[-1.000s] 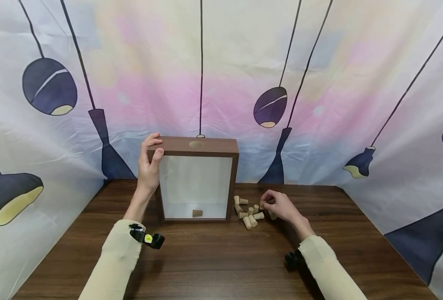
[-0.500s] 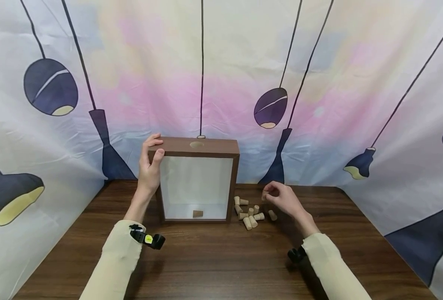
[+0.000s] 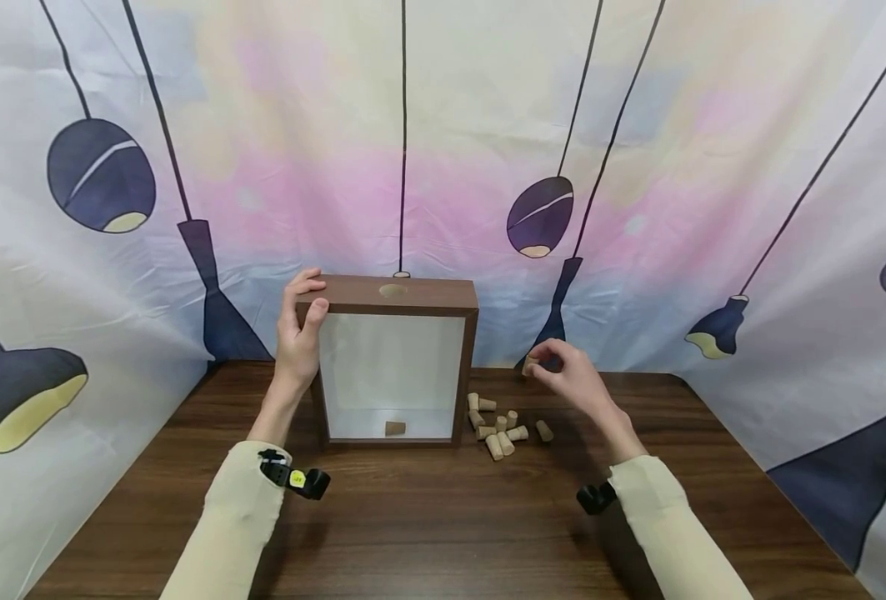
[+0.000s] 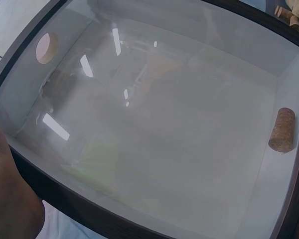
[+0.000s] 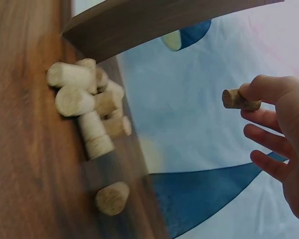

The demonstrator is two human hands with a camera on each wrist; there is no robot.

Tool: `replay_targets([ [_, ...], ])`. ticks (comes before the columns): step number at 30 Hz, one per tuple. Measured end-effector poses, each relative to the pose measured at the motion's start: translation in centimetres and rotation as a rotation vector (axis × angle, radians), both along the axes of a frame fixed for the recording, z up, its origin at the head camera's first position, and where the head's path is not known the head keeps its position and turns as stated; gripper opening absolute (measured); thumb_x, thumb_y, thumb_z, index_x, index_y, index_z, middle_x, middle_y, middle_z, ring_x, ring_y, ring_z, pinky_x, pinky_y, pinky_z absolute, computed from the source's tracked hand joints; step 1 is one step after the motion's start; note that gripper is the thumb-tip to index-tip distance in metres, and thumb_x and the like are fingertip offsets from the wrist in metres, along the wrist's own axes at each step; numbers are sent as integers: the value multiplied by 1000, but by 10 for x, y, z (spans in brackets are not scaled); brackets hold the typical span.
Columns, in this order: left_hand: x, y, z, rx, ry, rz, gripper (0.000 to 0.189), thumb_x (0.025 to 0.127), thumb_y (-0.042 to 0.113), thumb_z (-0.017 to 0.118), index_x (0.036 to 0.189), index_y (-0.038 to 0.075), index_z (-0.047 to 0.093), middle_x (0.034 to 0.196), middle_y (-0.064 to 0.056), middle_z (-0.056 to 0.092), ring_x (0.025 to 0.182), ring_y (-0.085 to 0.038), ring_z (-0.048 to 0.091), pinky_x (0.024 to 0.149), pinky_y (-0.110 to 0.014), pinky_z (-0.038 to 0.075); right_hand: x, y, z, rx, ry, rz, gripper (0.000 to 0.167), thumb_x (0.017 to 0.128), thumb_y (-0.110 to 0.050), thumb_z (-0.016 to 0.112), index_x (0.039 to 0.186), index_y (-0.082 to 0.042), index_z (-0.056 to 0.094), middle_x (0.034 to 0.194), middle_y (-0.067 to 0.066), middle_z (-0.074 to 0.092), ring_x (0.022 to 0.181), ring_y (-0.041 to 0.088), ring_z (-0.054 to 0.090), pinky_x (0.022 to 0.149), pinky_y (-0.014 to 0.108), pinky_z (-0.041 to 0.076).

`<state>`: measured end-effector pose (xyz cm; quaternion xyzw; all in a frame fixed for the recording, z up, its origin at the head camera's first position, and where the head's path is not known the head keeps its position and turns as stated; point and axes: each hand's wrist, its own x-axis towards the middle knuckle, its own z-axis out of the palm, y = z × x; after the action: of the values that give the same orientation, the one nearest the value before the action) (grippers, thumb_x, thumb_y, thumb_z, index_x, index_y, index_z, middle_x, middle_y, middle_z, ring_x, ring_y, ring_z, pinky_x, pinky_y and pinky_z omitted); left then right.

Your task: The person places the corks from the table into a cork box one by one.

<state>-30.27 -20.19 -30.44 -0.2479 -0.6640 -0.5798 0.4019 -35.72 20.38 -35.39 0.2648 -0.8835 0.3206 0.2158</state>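
Observation:
A brown wooden box frame with a clear front stands upright on the table, a round hole in its top. My left hand grips its upper left corner, thumb in front and fingers over the top. One cork lies inside on the box's floor. My right hand pinches another cork between thumb and index finger, raised above the table and to the right of the box. Below that hand a pile of several corks lies beside the box, with a single cork slightly apart.
The dark wooden table extends in front of the box. Behind and at both sides hangs a printed cloth with painted lamps. Each wrist wears a small black camera, such as the left camera.
My right hand has lifted a cork up from beside the pile and raised it towards the back. My left hand and the box stay in place.

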Motion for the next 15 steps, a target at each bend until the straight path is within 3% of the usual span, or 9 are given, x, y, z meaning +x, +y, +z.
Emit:
replay_targets([
  [7, -1, 0, 0, 3, 3, -4, 39, 102, 16, 49, 126, -14, 45, 150, -28, 35, 148, -33, 26, 116, -50, 21, 7, -6, 21, -43, 87, 28, 15, 89, -17, 75, 103, -11, 70, 100, 7, 70, 88, 23, 65, 76, 42, 52],
  [15, 0, -1, 0, 3, 2, 0, 39, 102, 17, 48, 126, -13, 45, 151, -27, 34, 148, -34, 25, 115, -51, 22, 13, -15, 48, -60, 193, 44, 14, 89, -16, 74, 102, -12, 71, 96, 4, 71, 84, 15, 61, 74, 26, 46],
])
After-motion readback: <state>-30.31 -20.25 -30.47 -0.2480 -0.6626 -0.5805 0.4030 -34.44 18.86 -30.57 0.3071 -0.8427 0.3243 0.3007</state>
